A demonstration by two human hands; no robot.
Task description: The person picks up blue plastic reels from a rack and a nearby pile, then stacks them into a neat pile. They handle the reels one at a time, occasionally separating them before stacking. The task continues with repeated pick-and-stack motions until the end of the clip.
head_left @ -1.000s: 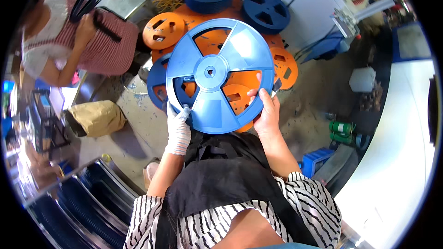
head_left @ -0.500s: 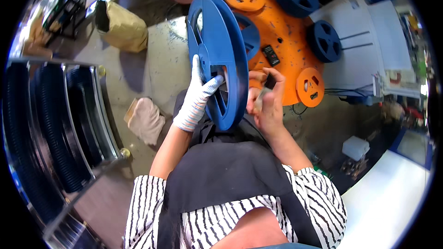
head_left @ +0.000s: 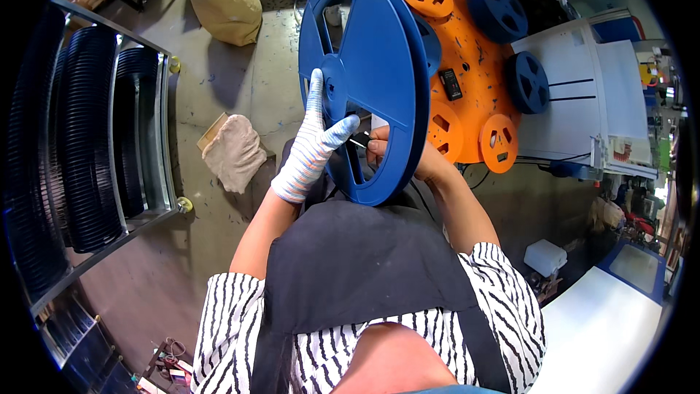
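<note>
Workshop rack (head_left: 168, 138) of discs (head_left: 91, 138), left fingers (head_left: 314, 98) around blue reel (head_left: 383, 73), right fingers (head_left: 378, 144) around small object (head_left: 366, 138)

There goes the blue reel (head_left: 383, 58): facing up a second ago, now tipped onto its edge. The gloved left hand (head_left: 306, 149) has shifted from the rim to beside the hub. And the right hand (head_left: 378, 144), just outside half a second back, has slipped behind the front face, fingers showing through a cutout!
</note>
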